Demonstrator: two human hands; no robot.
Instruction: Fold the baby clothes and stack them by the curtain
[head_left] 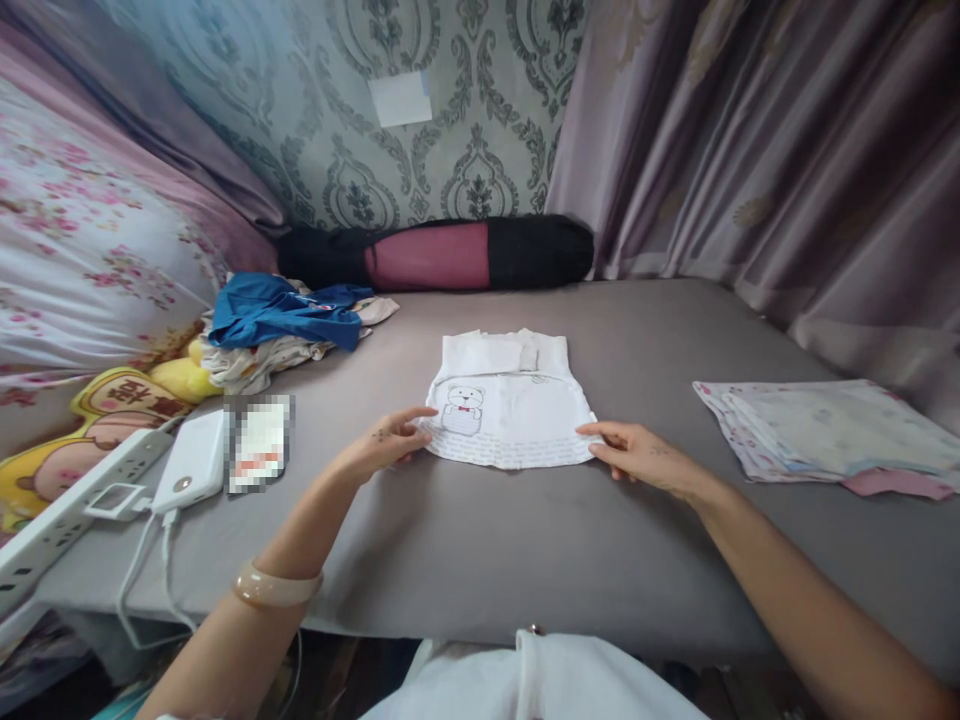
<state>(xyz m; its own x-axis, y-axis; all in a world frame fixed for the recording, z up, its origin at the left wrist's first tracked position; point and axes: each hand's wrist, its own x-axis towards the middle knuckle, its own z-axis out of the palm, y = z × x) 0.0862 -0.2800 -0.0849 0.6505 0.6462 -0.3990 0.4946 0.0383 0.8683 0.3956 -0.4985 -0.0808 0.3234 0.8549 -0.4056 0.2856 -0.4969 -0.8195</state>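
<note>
A small white garment [510, 400] with a bear print lies flat on the grey bed sheet [525, 540], its sleeves folded in at the top. My left hand [390, 440] rests at the garment's lower left corner, fingers stretched out and touching the hem. My right hand [637, 455] lies at the lower right corner, fingers extended onto the hem. Neither hand grips anything. A pale bangle [276, 586] sits on my left wrist.
A pile of clothes with a blue garment [281, 312] on top lies at the back left. Folded patterned cloths [825, 430] lie on the right. A white power bank [193, 462], power strip [75, 505] and cables sit at the left edge. A black and pink bolster [442, 255] lies against the wall.
</note>
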